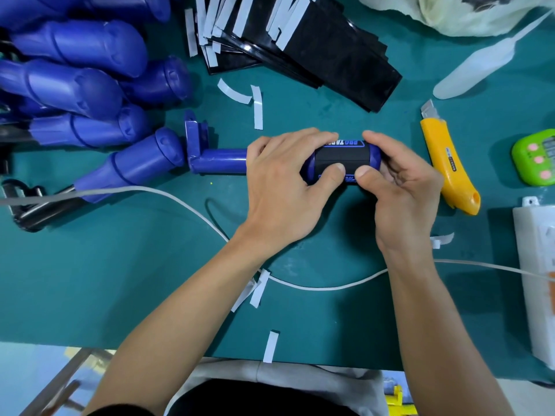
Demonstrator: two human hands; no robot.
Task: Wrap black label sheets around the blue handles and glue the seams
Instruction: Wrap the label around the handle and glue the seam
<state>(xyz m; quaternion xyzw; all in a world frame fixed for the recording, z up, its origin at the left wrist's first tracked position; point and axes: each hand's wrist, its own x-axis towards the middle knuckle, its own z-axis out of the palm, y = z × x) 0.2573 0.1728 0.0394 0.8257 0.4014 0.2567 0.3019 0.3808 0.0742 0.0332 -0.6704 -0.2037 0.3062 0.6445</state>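
Note:
A blue handle lies sideways on the green table, its thick end wrapped in a black label sheet with blue and white print. My left hand grips the wrapped end from the left, thumb pressing on the label's front. My right hand grips the same end from the right, its thumb beside the left thumb on the label. A seam line runs across the label between my fingers and thumbs. A stack of black label sheets with white backing strips lies at the back.
A pile of blue handles fills the left. A yellow utility knife, a clear glue bottle, a green timer and a white power strip sit on the right. A white cable and peeled white strips lie about.

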